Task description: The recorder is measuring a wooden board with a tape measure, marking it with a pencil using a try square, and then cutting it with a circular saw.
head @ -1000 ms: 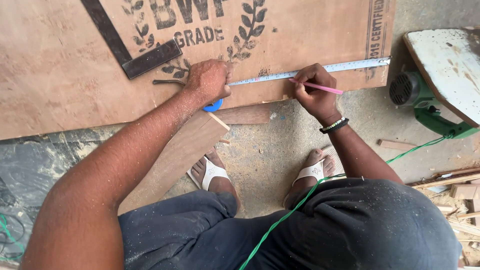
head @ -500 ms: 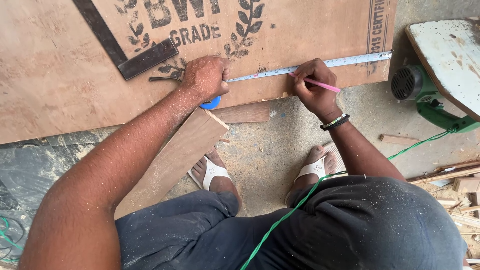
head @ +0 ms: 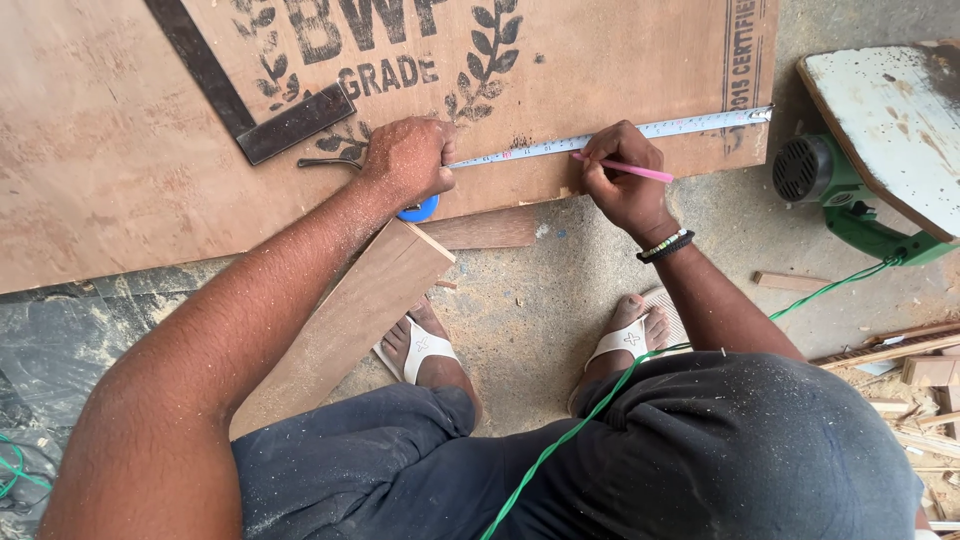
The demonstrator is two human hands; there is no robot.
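Lap: dark shorts [head: 560,470] were seen nearest the camera, with a green cord [head: 600,405] laid across them and run off toward the right.
Feet: white sandals [head: 625,340] were worn on the grey floor [head: 530,300], below and well short of both sets of fingers.
Loose board: a plain wooden plank [head: 345,325] was laid slantwise just beneath the left fingers, its upper corner close under them.
Left hand: the left hand [head: 405,160] was pressed on the near edge of the plywood sheet [head: 110,150], fingers clenched over a blue tape measure case [head: 418,210], of which only a sliver was shown below the palm.
Tape blade: the tape blade [head: 610,138] was stretched from the left fingers rightward along the sheet's edge, under the right fingers, and was ended at the sheet's right corner.
Right hand: the right hand [head: 620,180] was closed around a pink pencil [head: 625,168], whose tip was set against the blade just left of the fingertips; a beaded wristband [head: 665,245] was worn behind it.
Square: a dark metal try square [head: 255,105] was laid on the sheet just beyond and left of the left fingers.
Saw: a green power tool [head: 830,190] under a white board [head: 890,110] was stood well right of the right fingers.
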